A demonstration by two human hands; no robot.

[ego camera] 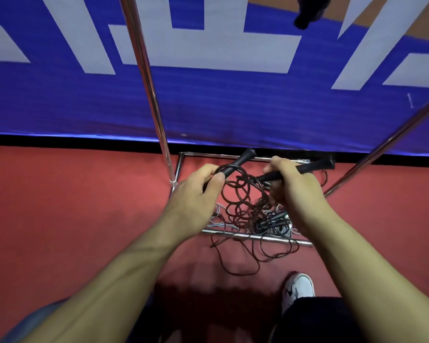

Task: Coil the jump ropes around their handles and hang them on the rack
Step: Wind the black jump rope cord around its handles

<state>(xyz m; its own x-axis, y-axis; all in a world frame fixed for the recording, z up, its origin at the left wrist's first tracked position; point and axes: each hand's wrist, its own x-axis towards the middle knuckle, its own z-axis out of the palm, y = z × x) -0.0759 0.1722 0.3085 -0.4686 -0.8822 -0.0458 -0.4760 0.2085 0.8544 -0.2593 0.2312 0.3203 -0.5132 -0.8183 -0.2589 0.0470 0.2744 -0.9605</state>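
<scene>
Your fingers (281,167) hide both grips' middles: left hand (196,186) clenches one black handle (240,160), right hand (292,184) the other handle (315,166); the rope (235,194) dangles coiled between them.

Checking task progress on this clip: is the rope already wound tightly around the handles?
No: the rope hangs in loose loops below the handles held in the left hand and right hand.
</scene>
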